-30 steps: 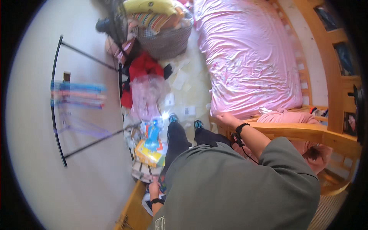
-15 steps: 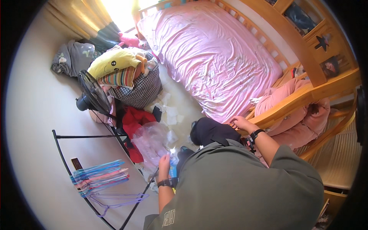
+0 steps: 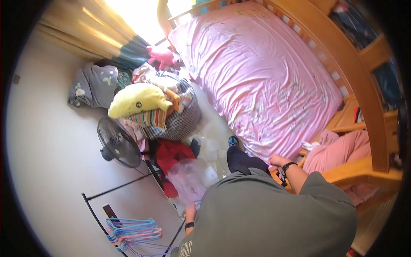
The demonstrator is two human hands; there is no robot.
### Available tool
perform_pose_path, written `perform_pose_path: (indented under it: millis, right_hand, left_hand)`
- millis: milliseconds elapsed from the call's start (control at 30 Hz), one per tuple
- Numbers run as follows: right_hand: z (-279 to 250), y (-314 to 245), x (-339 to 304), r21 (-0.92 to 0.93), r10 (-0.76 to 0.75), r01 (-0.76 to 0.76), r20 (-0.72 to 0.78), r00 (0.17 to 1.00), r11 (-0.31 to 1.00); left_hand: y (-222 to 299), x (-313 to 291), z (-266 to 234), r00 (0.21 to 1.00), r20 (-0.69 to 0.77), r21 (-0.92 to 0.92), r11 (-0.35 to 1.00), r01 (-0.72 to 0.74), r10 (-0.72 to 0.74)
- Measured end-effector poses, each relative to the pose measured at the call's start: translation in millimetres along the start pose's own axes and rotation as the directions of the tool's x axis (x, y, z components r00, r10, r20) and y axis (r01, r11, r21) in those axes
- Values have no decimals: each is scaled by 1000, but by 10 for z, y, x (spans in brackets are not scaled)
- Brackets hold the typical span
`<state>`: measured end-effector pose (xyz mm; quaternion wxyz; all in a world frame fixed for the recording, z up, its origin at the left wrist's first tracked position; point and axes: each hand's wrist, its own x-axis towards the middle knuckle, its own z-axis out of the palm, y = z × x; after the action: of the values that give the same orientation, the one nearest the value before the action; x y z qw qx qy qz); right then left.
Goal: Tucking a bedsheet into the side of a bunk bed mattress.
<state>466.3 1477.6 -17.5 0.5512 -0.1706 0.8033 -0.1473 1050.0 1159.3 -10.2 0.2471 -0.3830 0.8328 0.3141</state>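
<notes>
down between the bed and the rack, i see the left hand at the near end of the bag, and the right hand by the near corner of the sheet. the right fingers look loosely curled; how far the left is open, or whether either has hold of anything, i can't tell. a shoe could slip if it came down on the loose papers, and the left hand could knock the rack, being so close. the sheet lies over the bed, pink, patterned, heavily creased; the bag, sheer and crumpled, lies low beside the red cloth.
</notes>
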Motion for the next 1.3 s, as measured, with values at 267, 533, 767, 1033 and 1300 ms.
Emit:
perform_pose_path:
  millis: [267,533,767,1033,1300]
  right_hand:
    - [-1230,-850,642,83,-86,102,-172,981,991]
    - [-2251,-1301,798,278,36,48,-289,957,959]
    - [-2384,-1153,849,318,132,5,-410,903,948]
    - [-1420,-972,255,583,612,-507,20,790,636]
    - [-2048,-1883,492,520,510,-370,-154,846,770]
  left_hand:
    - [366,643,-532,985,-81,87,985,-147,154]
    - [1402,2681,-2634,942,-79,-535,811,237,-327]
    - [2733,4794,-4336,960,-266,-293,942,-165,86]
    - [2470,6574,-4841,948,7,394,871,-294,317]
    - [2029,6753,-4661,955,231,455,847,-275,185]
